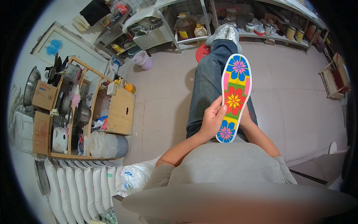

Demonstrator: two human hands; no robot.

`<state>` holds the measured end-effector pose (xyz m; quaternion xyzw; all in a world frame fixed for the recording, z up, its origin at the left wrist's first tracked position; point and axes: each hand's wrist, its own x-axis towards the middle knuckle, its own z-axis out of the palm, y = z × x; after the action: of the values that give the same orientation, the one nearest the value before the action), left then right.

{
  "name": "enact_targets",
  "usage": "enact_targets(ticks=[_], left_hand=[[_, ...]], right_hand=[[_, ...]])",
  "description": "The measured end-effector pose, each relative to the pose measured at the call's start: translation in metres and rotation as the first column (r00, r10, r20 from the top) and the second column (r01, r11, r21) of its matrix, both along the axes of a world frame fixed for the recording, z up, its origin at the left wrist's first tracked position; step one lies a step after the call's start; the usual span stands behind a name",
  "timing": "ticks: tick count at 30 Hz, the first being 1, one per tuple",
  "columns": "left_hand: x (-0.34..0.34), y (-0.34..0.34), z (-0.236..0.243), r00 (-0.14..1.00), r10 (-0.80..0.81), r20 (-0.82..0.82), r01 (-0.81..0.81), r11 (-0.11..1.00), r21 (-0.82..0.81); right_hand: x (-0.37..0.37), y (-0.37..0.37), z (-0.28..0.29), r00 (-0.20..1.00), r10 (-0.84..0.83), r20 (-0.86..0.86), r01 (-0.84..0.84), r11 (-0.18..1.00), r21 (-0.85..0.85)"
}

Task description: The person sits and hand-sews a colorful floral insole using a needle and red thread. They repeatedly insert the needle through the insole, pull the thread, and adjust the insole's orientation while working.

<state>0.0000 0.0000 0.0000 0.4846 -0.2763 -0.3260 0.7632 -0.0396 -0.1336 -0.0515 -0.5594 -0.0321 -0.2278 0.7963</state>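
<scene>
An embroidered insole (236,86) stands upright over my jeans (205,82), its blue, yellow, red, green and pink flower pattern facing me. My left hand (215,118) grips its left edge, thumb on the front face. My right hand (245,118) is at the insole's lower right edge; its fingers are hidden behind the insole. My grey sneaker (225,33) rests at the far end of my leg, beside a red round stool (201,54).
A wooden rack (89,142) with pots and boxes is on the left, white sacks (74,186) at lower left. A lilac bucket (143,59) stands on the tiled floor (160,100). Shelves with jars (291,33) line the back; a small wooden stand (330,80) is at right.
</scene>
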Motion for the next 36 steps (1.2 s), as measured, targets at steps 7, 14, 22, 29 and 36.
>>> enact_targets(ticks=[7,14,22,29,36], left_hand=[[-0.005,0.000,0.003,1.000,-0.002,0.027,0.004,0.999,-0.040],[-0.002,0.001,0.001,0.998,-0.054,-0.030,0.051,0.996,-0.073],[0.004,0.003,-0.009,0.932,-0.191,-0.308,0.101,0.953,-0.284],[0.015,-0.002,-0.029,0.706,-0.598,-0.380,0.256,0.715,-0.650],[0.015,-0.005,-0.036,0.670,-0.651,-0.356,0.286,0.670,-0.685]], right_hand=[[-0.004,0.003,-0.003,1.000,-0.009,0.020,0.006,0.986,0.168],[-0.009,0.000,0.009,0.999,-0.029,0.041,0.031,0.998,-0.058],[-0.010,0.008,0.043,0.959,-0.278,0.062,0.283,0.909,-0.306],[-0.019,0.010,0.066,0.799,-0.415,0.435,0.599,0.493,-0.631],[-0.020,0.014,0.066,0.768,-0.430,0.475,0.637,0.436,-0.635]])
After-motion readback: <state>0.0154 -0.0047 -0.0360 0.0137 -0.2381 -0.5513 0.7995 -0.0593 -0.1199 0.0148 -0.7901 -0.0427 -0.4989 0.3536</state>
